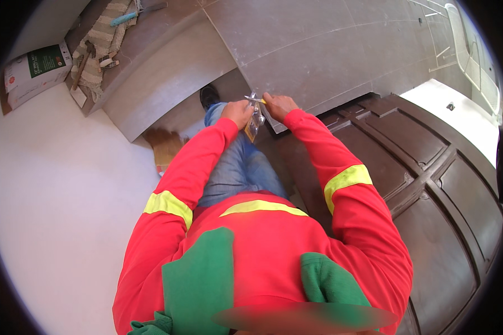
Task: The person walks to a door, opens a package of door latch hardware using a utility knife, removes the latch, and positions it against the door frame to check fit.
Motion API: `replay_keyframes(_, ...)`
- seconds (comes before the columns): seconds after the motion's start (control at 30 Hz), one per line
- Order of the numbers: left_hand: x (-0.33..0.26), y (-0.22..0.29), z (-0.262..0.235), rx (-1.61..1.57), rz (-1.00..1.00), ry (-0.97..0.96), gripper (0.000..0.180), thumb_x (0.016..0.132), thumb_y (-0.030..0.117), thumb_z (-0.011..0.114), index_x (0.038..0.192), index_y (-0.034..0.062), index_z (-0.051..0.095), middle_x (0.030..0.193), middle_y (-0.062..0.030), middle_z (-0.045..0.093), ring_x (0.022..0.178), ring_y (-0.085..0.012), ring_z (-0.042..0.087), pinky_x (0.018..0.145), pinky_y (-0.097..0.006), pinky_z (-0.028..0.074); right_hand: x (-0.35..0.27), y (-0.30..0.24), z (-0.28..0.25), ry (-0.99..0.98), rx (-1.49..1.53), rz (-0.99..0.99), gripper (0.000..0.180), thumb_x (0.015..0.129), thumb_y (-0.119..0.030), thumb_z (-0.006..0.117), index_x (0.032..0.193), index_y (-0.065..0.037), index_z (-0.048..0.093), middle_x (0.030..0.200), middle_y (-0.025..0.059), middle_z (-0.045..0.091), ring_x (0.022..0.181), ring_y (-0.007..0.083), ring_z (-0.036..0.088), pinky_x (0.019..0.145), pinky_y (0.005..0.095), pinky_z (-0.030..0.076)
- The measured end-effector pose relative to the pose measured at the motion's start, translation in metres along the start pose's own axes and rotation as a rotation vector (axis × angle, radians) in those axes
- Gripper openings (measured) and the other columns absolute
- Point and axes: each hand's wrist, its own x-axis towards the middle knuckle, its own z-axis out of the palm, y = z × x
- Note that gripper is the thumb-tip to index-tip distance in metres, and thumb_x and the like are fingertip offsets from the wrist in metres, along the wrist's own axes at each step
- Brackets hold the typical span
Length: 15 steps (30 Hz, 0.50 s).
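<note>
My left hand (240, 113) is closed on the edge of a clear plastic package (255, 121) with shiny metal pieces inside and a yellowish part at its lower end. My right hand (280, 106) grips a small knife (256, 99) with a yellow handle. Its pale blade points left across the top of the package, close to my left fingers. Whether the blade touches the plastic, I cannot tell. Both hands are held in front of me, above my jeans and beside the edge of a grey tiled surface (302, 50).
A brown panelled door (413, 162) stands close on my right. At the upper left, a striped cloth (103, 39) lies on a ledge with a hammer-like tool (84, 64) and a turquoise-handled item (123, 19). A printed carton (38, 75) sits beside it. Brown cardboard (165, 146) lies low left.
</note>
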Motion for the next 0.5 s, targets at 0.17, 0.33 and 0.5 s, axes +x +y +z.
replay_keyframes(0.17,0.0,-0.01,-0.009,0.044,0.028,0.146,0.038,0.089,0.037,0.06,0.083,0.0011,0.066,0.08,-0.0236,0.066,0.078,-0.0425,0.065,0.07,-0.049,0.049,0.018,-0.03,-0.009,0.036,0.096,-0.039,0.017,0.096,-0.023,0.05,0.103,-0.007,0.049,0.08,0.0224,0.068,0.076,0.0429,0.066,0.066,0.0538,0.051)
replay_keyframes(0.33,-0.009,-0.018,-0.011,0.04,0.046,0.155,0.037,0.089,0.037,0.059,0.083,0.0007,0.066,0.081,-0.0248,0.066,0.079,-0.0429,0.065,0.071,-0.05,0.049,0.023,-0.035,0.001,-0.028,-0.002,-0.025,0.017,0.096,-0.023,0.05,0.102,-0.006,0.05,0.08,0.0223,0.068,0.075,0.0428,0.066,0.065,0.0534,0.051)
replay_keyframes(0.5,-0.024,-0.019,-0.018,0.037,0.079,0.105,0.036,0.09,0.035,0.058,0.085,0.0005,0.065,0.079,-0.0241,0.065,0.075,-0.0424,0.064,0.068,-0.049,0.049,0.014,-0.025,0.007,-0.047,-0.048,-0.067,0.018,0.097,-0.022,0.048,0.102,-0.006,0.05,0.089,0.0221,0.069,0.083,0.0412,0.067,0.067,0.0527,0.051)
